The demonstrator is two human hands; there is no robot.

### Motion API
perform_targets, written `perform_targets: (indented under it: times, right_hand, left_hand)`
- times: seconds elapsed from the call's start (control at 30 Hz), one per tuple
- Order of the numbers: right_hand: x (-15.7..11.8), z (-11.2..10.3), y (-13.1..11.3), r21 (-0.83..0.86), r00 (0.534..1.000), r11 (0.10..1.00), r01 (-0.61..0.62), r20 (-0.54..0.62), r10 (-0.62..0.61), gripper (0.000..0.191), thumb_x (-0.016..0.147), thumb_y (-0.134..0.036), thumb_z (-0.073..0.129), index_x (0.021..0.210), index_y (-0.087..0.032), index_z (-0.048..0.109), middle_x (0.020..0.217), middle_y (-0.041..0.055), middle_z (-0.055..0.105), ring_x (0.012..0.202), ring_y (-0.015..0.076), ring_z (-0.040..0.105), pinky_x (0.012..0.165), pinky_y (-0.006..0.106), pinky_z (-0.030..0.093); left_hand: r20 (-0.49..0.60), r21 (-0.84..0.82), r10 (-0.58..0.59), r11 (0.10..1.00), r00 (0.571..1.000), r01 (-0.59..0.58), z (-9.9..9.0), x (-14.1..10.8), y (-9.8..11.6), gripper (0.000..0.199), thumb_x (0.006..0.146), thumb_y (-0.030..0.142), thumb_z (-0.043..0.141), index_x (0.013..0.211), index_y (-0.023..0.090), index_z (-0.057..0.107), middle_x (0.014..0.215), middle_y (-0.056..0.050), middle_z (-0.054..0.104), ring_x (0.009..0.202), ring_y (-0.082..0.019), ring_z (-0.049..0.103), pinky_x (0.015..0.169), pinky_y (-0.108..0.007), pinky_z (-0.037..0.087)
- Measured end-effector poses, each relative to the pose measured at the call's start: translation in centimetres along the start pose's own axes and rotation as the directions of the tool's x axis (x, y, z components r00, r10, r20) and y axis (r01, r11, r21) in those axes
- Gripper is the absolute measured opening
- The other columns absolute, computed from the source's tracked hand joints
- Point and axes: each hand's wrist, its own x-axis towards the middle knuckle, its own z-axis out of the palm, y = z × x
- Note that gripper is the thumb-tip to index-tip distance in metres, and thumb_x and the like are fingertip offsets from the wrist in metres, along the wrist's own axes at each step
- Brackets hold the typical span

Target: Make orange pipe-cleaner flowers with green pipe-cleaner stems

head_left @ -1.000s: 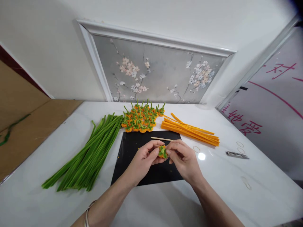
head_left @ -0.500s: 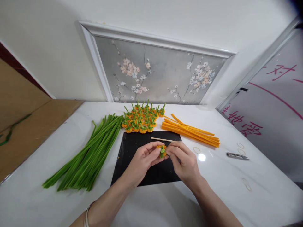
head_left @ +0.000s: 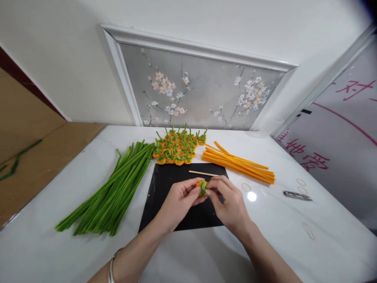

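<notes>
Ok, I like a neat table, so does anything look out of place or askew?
Mild untidiness: one green strip kinks out from the green bundle, and a few orange strips lie askew on the orange bundle, out of line with the rest.

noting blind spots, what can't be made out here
Head view, small fuzzy orange-and-green flower: sides covered by left hand and right hand.
Head view, thin pale wooden stick: right end seemingly behind right hand.
Head view, pale panel with pink writing: cut off by right edge.
</notes>
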Motion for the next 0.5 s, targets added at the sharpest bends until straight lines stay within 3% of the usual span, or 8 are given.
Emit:
perform_targets:
  times: [0.07,0.13,0.23,0.33,0.4,0.5]
  right_hand:
    - [-0.02,0.0,0.05,-0.003,0.999,0.999,0.045,-0.015,-0.045,0.016,0.088,-0.011,0.047,0.087,-0.02,0.06,0.09,0.007,0.059,0.085,0.0172,0.059,0.076,0.031,0.052]
    - [-0.02,0.0,0.12,0.038,1.0,0.999,-0.005,-0.014,0.006,0.014,0.088,-0.013,0.048,0.085,-0.02,0.061,0.09,0.0072,0.059,0.084,0.0174,0.059,0.075,0.031,0.052]
    - [0.05,-0.12,0.27,0.251,0.954,0.921,-0.3,0.092,0.285,0.006,0.086,-0.022,0.055,0.082,-0.019,0.059,0.084,0.0046,0.059,0.074,0.0154,0.059,0.063,0.028,0.052]
    - [0.24,-0.38,0.32,0.471,0.85,0.709,-0.525,0.243,0.468,0.015,0.081,-0.032,0.063,0.088,-0.019,0.057,0.083,0.0021,0.059,0.069,0.0131,0.059,0.057,0.024,0.051]
    - [0.37,-0.51,0.23,0.54,0.836,0.645,-0.54,0.258,0.484,0.021,0.08,-0.034,0.065,0.092,-0.019,0.057,0.085,0.0015,0.058,0.07,0.0123,0.058,0.057,0.022,0.05]
    - [0.4,-0.39,0.07,0.545,0.858,0.672,-0.501,0.212,0.467,0.02,0.082,-0.036,0.063,0.092,-0.02,0.058,0.08,0.0002,0.057,0.066,0.0109,0.055,0.055,0.022,0.049]
  left_hand:
    - [-0.007,-0.006,-0.007,1.0,1.0,0.007,0.08,-0.04,0.02,0.032,0.069,0.032,0.077,0.097,0.016,0.073,0.088,-0.003,0.072,0.082,-0.014,0.066,0.082,-0.026,0.055]
    - [0.001,-0.009,-0.006,1.0,1.0,0.006,0.09,-0.09,0.01,0.031,0.07,0.032,0.077,0.096,0.016,0.072,0.088,-0.003,0.072,0.082,-0.013,0.066,0.082,-0.026,0.055]
    - [0.013,0.009,0.001,1.0,1.0,-0.001,-0.04,-0.19,-0.02,0.034,0.076,0.031,0.072,0.108,0.019,0.067,0.086,-0.002,0.072,0.082,-0.013,0.067,0.081,-0.026,0.055]
    - [0.043,0.067,0.029,0.997,0.999,-0.031,-0.22,-0.3,0.04,0.035,0.082,0.03,0.065,0.117,0.024,0.062,0.091,-0.002,0.071,0.085,-0.014,0.067,0.081,-0.027,0.056]
    - [0.083,0.124,0.067,0.989,0.994,-0.077,-0.28,-0.36,0.12,0.028,0.085,0.03,0.06,0.112,0.024,0.064,0.099,-0.002,0.069,0.089,-0.014,0.067,0.083,-0.027,0.056]
    - [0.118,0.214,0.122,0.966,0.985,-0.145,-0.21,-0.4,0.2,0.02,0.088,0.029,0.056,0.101,0.02,0.068,0.099,-0.001,0.066,0.089,-0.014,0.066,0.084,-0.027,0.055]
